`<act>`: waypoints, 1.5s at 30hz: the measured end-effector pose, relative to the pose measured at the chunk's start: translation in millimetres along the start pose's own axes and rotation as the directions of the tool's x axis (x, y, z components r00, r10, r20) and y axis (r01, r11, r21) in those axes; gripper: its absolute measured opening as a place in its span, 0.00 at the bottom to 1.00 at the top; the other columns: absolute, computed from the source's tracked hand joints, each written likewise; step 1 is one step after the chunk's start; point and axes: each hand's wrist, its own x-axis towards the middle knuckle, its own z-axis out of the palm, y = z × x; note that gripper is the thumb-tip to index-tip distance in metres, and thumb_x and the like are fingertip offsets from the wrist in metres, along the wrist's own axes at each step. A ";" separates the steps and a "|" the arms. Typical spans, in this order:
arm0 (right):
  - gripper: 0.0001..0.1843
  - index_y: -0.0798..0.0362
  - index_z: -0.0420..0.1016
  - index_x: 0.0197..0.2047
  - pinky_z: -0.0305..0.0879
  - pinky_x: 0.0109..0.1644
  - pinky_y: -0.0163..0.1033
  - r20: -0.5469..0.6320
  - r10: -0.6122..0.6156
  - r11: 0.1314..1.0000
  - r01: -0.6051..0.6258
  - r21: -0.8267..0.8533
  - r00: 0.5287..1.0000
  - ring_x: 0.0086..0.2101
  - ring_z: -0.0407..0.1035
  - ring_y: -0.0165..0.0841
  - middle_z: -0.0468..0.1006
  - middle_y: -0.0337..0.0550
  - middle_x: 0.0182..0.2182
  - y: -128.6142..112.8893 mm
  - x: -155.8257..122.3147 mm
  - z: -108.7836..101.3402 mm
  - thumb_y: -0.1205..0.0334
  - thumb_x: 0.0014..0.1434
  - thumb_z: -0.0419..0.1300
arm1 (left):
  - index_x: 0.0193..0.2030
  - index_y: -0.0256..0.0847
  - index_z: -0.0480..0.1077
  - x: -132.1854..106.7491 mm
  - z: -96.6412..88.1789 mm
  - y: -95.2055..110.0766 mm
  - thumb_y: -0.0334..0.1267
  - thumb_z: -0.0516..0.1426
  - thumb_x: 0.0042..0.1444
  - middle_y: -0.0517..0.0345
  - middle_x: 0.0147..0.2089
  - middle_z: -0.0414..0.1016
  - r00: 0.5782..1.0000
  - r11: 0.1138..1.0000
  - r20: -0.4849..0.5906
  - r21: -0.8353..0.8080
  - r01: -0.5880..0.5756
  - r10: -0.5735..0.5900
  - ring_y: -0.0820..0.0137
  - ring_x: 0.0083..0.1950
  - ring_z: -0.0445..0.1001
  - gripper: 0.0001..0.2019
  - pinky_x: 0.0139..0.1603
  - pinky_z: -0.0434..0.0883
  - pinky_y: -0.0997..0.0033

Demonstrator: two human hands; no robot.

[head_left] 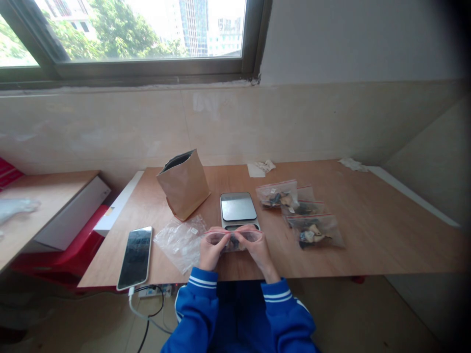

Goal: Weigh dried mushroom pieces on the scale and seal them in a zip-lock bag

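Near the table's front edge, both my hands pinch the red-striped top of a small clear zip bag [234,240] with dark pieces inside. My left hand [210,250] grips the bag's left end and my right hand [257,247] grips its right end, fingers closed. The bag hangs just in front of a small digital scale [238,207]. A pile of empty clear bags [180,241] lies beside my left hand. Three filled zip bags [302,211] lie in a row to the right of the scale.
An open brown paper bag [184,184] stands behind the empty bags. A phone [136,256] on a charging cable lies at the front left. Crumpled paper [262,167] sits by the wall. A lower table [44,196] and red items stand to the left.
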 end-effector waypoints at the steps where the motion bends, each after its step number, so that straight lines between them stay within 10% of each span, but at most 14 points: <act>1: 0.07 0.53 0.79 0.30 0.71 0.41 0.40 -0.009 0.011 1.000 -0.011 0.007 1.000 0.35 0.73 0.35 0.78 0.43 0.30 0.7 0.0 0.9 0.58 0.52 0.65 | 0.31 0.36 0.77 -0.2 0.2 -0.3 0.41 0.64 0.48 0.52 0.36 0.75 1.000 1.000 -0.009 0.004 -0.007 0.007 0.67 0.39 0.75 0.09 0.39 0.73 0.71; 11: 0.07 0.53 0.79 0.29 0.70 0.43 0.40 -0.046 -0.014 1.000 0.014 -0.008 0.999 0.36 0.72 0.35 0.78 0.43 0.29 0.0 0.3 4.7 0.59 0.53 0.65 | 0.29 0.36 0.77 0.1 0.7 0.9 0.40 0.64 0.48 0.53 0.35 0.75 0.999 1.000 -0.044 -0.010 -0.023 0.022 0.68 0.38 0.75 0.09 0.38 0.72 0.71; 25: 0.15 0.54 0.80 0.37 0.74 0.43 0.43 0.192 0.160 0.967 -0.192 0.164 0.968 0.36 0.76 0.38 0.82 0.45 0.34 -12.5 -2.1 -4.0 0.52 0.49 0.67 | 0.33 0.36 0.76 -3.7 -1.0 3.8 0.41 0.64 0.49 0.55 0.33 0.76 0.997 0.996 0.044 -0.058 0.062 -0.059 0.69 0.35 0.75 0.10 0.36 0.71 0.74; 34: 0.17 0.54 0.78 0.32 0.70 0.29 0.36 0.124 0.187 0.970 -0.204 0.136 0.974 0.28 0.74 0.34 0.80 0.43 0.26 -12.7 -2.9 3.9 0.48 0.48 0.66 | 0.34 0.36 0.76 -5.4 0.5 4.6 0.41 0.63 0.51 0.54 0.35 0.76 1.000 1.000 0.027 0.000 -0.015 0.015 0.69 0.35 0.76 0.09 0.35 0.72 0.73; 45: 0.10 0.55 0.76 0.30 0.71 0.36 0.37 -0.054 0.102 0.991 -0.097 0.095 0.993 0.30 0.74 0.34 0.79 0.43 0.28 -5.7 -2.0 14.9 0.56 0.50 0.65 | 0.34 0.35 0.76 -6.1 8.0 7.5 0.41 0.63 0.50 0.52 0.34 0.78 0.998 1.000 -0.053 0.010 0.020 -0.019 0.67 0.37 0.77 0.10 0.38 0.72 0.71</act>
